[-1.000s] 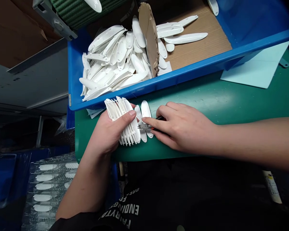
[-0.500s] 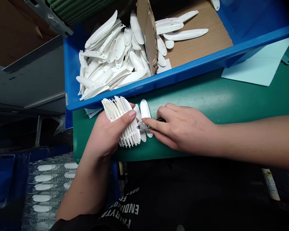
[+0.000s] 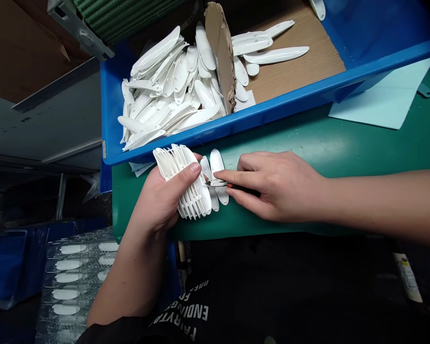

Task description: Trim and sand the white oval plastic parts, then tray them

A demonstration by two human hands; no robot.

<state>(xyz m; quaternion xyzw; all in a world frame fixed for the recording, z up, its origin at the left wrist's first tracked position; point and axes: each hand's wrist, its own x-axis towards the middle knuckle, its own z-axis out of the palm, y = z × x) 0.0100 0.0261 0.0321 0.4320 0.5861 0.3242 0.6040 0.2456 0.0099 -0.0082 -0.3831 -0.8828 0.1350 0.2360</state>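
A fanned stack of long white plastic parts (image 3: 197,193) is gripped in my left hand (image 3: 166,191), its thumb pressed on the nearest one. My right hand (image 3: 272,184) is closed around small cutting pliers (image 3: 219,183) with dark handles and a bit of orange. The tips of the pliers touch or nearly touch the right side of the stack. Under the pliers, two white oval parts (image 3: 218,162) lie side by side on the green table mat (image 3: 290,143). Part of the plier handles is hidden by my fingers.
Behind my hands stands a blue bin (image 3: 272,109) with a heap of white parts (image 3: 175,91). A torn cardboard divider (image 3: 220,52) splits it. A pale paper sheet (image 3: 383,102) lies at right. Clear plastic trays (image 3: 75,277) with white parts are at lower left.
My right hand has tilted and drawn back slightly to the right, showing more of the plier handles. My left hand still holds the stack. The whole view has shifted a little.
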